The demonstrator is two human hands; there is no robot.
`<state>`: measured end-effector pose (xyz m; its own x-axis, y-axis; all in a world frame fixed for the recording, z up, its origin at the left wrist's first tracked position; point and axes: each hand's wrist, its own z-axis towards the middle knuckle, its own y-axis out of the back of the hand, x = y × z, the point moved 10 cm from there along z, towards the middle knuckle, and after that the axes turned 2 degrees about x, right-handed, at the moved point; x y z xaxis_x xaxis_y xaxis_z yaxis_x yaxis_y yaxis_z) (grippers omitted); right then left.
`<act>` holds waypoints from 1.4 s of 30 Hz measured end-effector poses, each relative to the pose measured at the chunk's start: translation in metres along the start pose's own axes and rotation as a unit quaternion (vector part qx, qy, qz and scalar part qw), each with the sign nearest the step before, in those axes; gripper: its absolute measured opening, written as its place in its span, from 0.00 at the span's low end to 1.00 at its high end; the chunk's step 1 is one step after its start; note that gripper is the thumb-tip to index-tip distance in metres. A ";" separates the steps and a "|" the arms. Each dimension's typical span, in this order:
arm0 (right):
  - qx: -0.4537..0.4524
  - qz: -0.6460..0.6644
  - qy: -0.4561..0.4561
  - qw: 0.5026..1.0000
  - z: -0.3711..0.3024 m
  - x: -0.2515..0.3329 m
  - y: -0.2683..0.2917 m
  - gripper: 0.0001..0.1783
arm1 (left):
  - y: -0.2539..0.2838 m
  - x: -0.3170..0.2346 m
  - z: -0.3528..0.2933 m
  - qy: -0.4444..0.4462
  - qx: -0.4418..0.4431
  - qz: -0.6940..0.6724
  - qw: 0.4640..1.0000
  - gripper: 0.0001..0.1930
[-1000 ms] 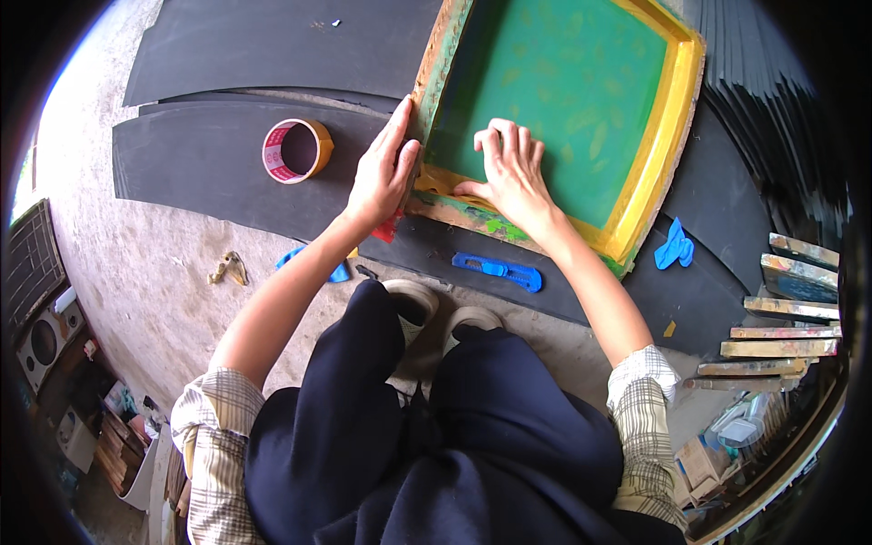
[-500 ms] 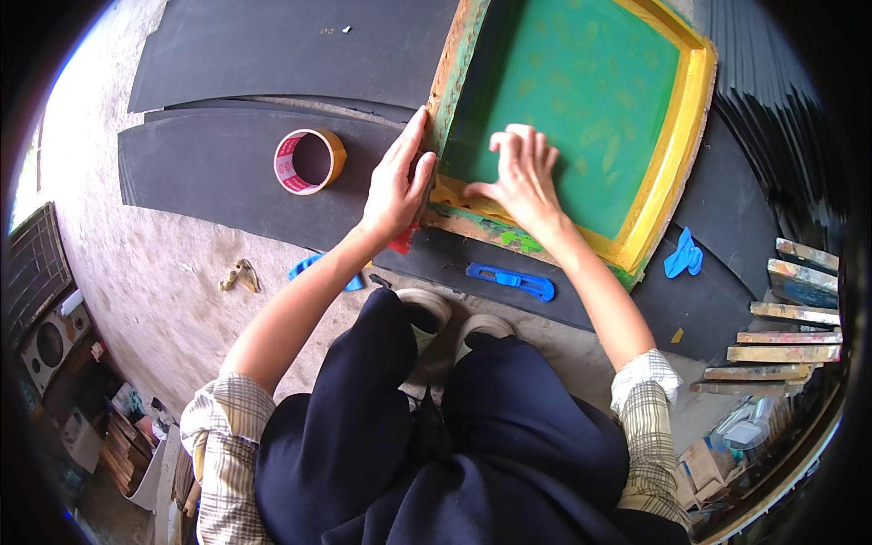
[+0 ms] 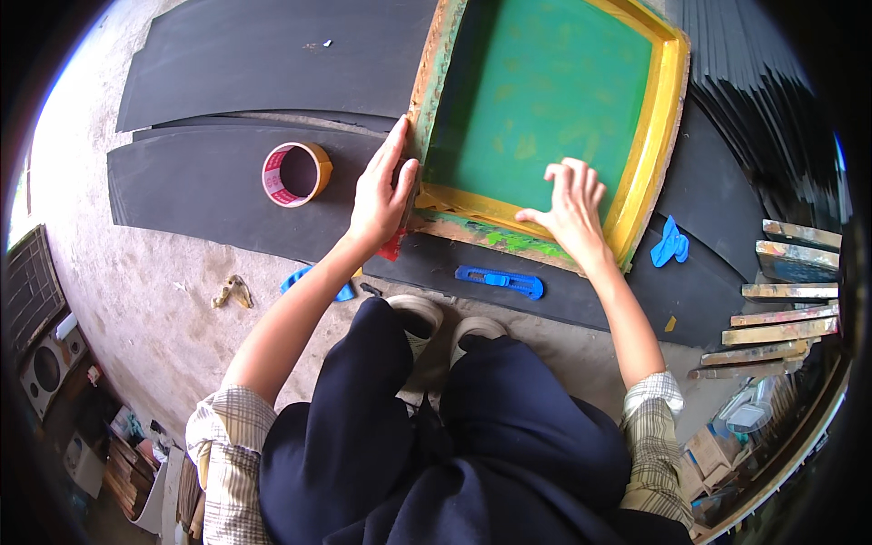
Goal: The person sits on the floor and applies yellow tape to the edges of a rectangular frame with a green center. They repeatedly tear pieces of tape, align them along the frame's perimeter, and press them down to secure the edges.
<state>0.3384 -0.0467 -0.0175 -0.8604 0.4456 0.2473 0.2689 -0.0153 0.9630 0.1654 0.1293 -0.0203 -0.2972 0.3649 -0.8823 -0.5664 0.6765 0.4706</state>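
Note:
A wooden screen-printing frame (image 3: 435,77) with green mesh (image 3: 545,100) lies in front of me. Yellow tape (image 3: 668,95) lines its right inner side, and another strip runs along the near inner edge. My left hand (image 3: 380,198) rests against the frame's outer left side near the corner, fingers stretched out, holding nothing. Over the near taped edge, toward the right corner, is my right hand (image 3: 576,216); its fingers are bent and apart, with the thumb out to the left on the tape. Nothing shows in its grasp.
A roll of yellow tape (image 3: 322,173) stands left of the frame on black sheets (image 3: 200,182). A blue utility knife (image 3: 500,281) lies near the frame's front edge. Crumpled blue pieces (image 3: 669,242) lie to the right. Several paint-stained frames (image 3: 786,313) stack at far right.
My right hand has slid right along the near taped edge, toward the right corner. My left hand stays against the frame's left side. The whole view has shifted slightly.

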 end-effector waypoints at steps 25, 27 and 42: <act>-0.052 0.099 0.076 0.991 0.083 0.107 -0.024 0.47 | 0.000 0.001 0.003 0.005 -0.009 -0.033 0.999 0.23; -0.065 0.082 0.071 0.992 0.081 0.109 -0.020 0.47 | 0.001 0.000 0.003 0.006 -0.007 -0.026 1.000 0.23; -0.035 0.345 0.052 0.936 -0.014 0.093 -0.003 0.22 | 0.000 -0.003 0.002 0.028 0.008 -0.029 0.999 0.24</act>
<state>0.2514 -0.0172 0.0044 -0.5297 0.2191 0.8194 0.7508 -0.3283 0.5732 0.1679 0.1292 -0.0180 -0.3070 0.2897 -0.9065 -0.5717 0.7054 0.4190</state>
